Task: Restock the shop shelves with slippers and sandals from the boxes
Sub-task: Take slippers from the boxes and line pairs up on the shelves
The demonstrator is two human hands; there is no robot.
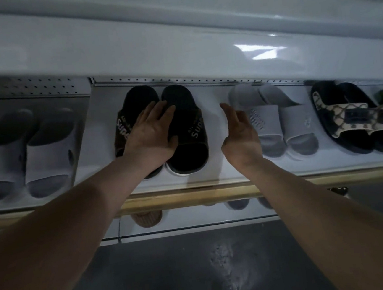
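Left grip (151,135) lies flat on the black slippers (187,150), with its fingers straight and spread out. It presses on them and does not curl round them. Its palm covers the strap of the left slipper, and its fingertips reach over onto the right one. Right grip (241,129) is loose and holds nothing. It hangs just beside the pair, on their right, over a bare bit of the shelf (219,168). I cannot see it touch them.

The black slippers sit side by side on the white shelf. They run long from near to far, with the open toes at the near edge and the heels at the back. So the pair is right under the left grip and just to the left of the right grip. The left grip is the nearer one. I think the pair is being set straight, and the right grip could come in from the right side to help.

Past the gap on the right stands a pale grey pair (276,121), then a dark pair with patterned straps (354,114). Another grey pair (27,154) stands to the left. Below is a lower shelf (194,218) with a tan slipper (147,219) poking out, then the dark floor (177,277).
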